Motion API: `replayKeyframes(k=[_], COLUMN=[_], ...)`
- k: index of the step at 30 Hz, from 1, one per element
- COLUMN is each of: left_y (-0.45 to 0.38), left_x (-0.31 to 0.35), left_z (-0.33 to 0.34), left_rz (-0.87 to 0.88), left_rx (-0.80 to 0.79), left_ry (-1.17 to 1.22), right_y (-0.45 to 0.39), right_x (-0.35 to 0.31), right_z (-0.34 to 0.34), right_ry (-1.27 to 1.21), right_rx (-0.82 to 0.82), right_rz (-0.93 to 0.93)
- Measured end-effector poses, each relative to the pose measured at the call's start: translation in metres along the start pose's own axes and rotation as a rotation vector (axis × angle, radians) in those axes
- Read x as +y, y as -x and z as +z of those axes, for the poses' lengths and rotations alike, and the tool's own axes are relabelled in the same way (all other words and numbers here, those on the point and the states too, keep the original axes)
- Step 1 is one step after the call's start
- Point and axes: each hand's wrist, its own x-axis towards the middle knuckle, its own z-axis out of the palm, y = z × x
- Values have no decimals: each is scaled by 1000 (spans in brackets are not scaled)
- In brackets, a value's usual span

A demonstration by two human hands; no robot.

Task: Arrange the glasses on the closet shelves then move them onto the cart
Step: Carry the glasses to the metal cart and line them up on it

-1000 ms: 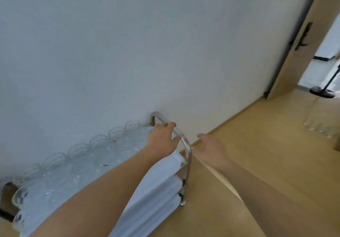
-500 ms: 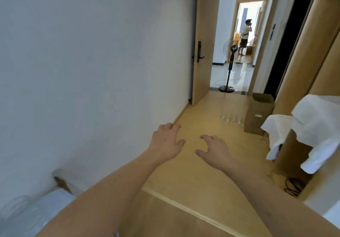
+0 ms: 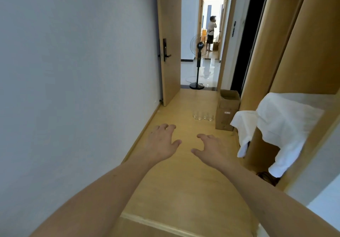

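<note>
A plain white wall [image 3: 73, 89] filled the left of the view, running down a narrow corridor with a pale wooden floor [image 3: 184, 190]. Both bare forearms were stretched forward above that floor: the left hand [image 3: 161, 143] was released, palm down, fingers spread and loosely bent, grasping nothing, and the right hand [image 3: 211, 150] beside it was likewise released and empty. Ahead of the hands, a small cluster of clear glasses [image 3: 203, 116] stood on the floor, just beside a brown cardboard box [image 3: 227, 115]. Farther back, a wooden door [image 3: 170, 43] stood open, with a black pedestal fan [image 3: 198, 62] beyond it and a person [image 3: 211, 33] standing in a distant bright room. At right, a white cloth [image 3: 281, 126] draped over a shelf of the wooden closet [image 3: 301, 52].
</note>
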Motion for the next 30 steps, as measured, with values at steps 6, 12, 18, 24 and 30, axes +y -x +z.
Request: replayKeyframes(k=[6, 12, 18, 24, 30], left_y=[-67, -158, -259, -341, -397], left_x=[-14, -41, -75, -104, -119], left_z=[19, 31, 31, 37, 59], left_rz=[35, 89, 131, 155, 154], left_rx=[-31, -50, -80, -117, -169], left_ry=[38, 63, 113, 140, 144], right_y=[-57, -136, -226, -297, -353], right_x=[10, 6, -11, -20, -12], right_z=[7, 10, 1, 5, 21], right_ry=[-1, -23, -42, -78, -71], right_rx=[-3, 34, 82, 88, 48], right_rz=[49, 104, 167, 220, 286])
